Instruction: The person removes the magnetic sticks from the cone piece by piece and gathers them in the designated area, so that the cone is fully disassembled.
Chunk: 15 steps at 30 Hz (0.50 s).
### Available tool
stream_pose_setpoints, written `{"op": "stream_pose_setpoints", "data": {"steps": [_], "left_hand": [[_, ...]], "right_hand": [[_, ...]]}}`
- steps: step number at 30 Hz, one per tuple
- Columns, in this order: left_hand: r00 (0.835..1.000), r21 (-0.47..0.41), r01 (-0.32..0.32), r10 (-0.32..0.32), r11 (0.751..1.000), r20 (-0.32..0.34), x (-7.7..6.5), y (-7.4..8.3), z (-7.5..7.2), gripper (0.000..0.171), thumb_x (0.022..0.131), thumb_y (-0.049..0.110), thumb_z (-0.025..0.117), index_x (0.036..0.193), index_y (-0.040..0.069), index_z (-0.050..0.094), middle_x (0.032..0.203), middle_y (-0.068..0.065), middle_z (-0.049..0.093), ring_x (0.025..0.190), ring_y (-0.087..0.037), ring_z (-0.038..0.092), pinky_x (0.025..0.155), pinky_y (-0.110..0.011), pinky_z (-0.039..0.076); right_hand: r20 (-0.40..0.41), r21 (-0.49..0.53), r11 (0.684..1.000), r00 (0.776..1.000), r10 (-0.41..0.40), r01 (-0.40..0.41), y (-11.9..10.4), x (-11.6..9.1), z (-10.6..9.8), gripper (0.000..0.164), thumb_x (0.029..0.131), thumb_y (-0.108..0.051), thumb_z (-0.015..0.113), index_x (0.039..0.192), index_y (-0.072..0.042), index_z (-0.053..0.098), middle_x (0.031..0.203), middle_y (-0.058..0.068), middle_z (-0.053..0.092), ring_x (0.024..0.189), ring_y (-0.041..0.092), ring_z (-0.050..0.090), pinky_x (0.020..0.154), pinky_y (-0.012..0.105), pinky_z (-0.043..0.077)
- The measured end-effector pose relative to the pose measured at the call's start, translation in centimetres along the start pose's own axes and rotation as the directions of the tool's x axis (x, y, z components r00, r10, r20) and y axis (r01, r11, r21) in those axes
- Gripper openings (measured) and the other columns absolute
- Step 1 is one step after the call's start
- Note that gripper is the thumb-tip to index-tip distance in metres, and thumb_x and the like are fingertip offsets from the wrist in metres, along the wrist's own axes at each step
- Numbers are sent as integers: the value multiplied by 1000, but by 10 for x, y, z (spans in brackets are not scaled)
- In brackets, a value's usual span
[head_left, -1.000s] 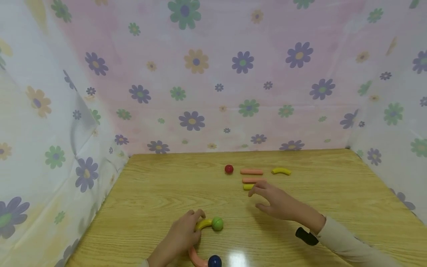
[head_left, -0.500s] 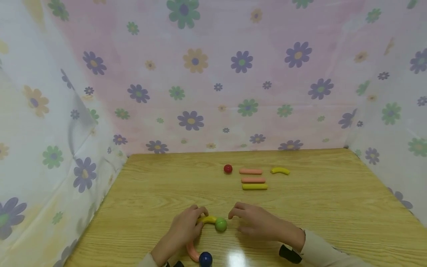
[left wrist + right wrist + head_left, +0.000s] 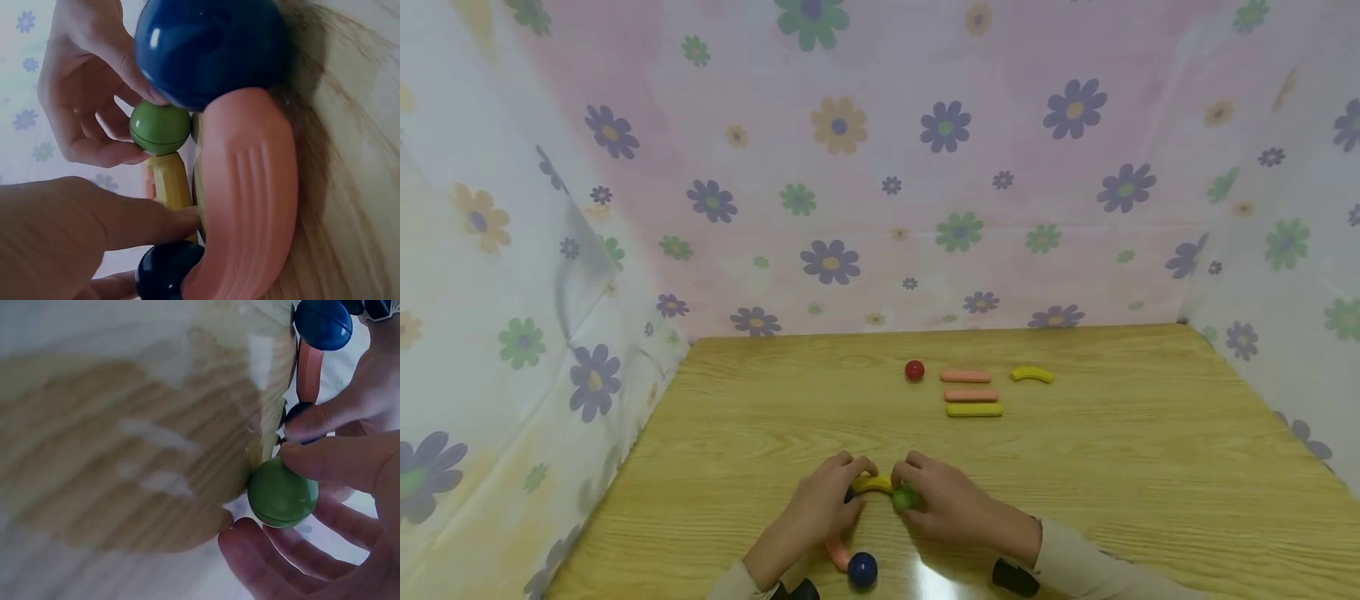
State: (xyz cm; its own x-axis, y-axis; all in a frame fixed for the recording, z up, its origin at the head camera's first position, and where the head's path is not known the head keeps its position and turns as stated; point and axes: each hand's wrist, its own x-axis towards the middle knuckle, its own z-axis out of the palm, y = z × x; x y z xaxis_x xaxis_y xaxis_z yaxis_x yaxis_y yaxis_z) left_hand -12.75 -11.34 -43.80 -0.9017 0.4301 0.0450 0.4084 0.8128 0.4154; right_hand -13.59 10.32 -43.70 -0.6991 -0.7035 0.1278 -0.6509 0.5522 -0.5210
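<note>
My left hand (image 3: pixel 827 497) pinches a yellow curved stick (image 3: pixel 872 484), thumb on its near side. At the stick's right end is a green ball (image 3: pixel 905 498), gripped between the thumb and fingers of my right hand (image 3: pixel 951 500). A dark blue ball (image 3: pixel 165 269) joins the stick's other end, partly covered by my left hand. From that ball a pink curved stick (image 3: pixel 250 187) bends toward me and ends in another dark blue ball (image 3: pixel 862 571). In the right wrist view the green ball (image 3: pixel 282 492) sits close over the table.
Farther back on the wooden table (image 3: pixel 760 400) lie a red ball (image 3: pixel 914 371), two straight pink sticks (image 3: pixel 966 377), a straight yellow stick (image 3: pixel 974 410) and a yellow curved stick (image 3: pixel 1032 375). Flower-printed cloth (image 3: pixel 887 167) walls the back and both sides.
My right hand has come left and nearer, from beside the straight sticks to the green ball, and now grips it. My left hand, still on the yellow curved stick, has shifted slightly right.
</note>
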Motion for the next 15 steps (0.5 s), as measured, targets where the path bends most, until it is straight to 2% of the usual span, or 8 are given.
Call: {"op": "stream_pose_setpoints", "data": {"steps": [6,9,15], "left_hand": [[999,-15,4,-4,1000,-37,2,-2,1,20,84,11,71,101,21,66,86,6,54,71,-8,51,52,-27,38],[999,-13,-6,5,1000,-37,3,-3,1,20,84,11,71,100,21,66,84,6,54,70,-8,51,51,-26,38],[999,-7,-11,10,1000,-33,3,-3,1,19,84,11,71,98,23,66,83,8,54,73,-9,53,52,-26,39]], "right_hand": [[-8,79,996,1000,28,-27,-2,3,7,26,78,-9,76,98,-15,60,95,-7,50,80,5,48,71,23,45],[-17,108,993,999,51,-48,-3,4,9,27,77,-7,76,96,-16,60,95,-8,50,82,6,48,72,24,45],[-29,145,989,999,43,-39,-3,1,8,27,75,0,74,95,-15,62,96,-6,50,85,7,49,74,25,45]]}}
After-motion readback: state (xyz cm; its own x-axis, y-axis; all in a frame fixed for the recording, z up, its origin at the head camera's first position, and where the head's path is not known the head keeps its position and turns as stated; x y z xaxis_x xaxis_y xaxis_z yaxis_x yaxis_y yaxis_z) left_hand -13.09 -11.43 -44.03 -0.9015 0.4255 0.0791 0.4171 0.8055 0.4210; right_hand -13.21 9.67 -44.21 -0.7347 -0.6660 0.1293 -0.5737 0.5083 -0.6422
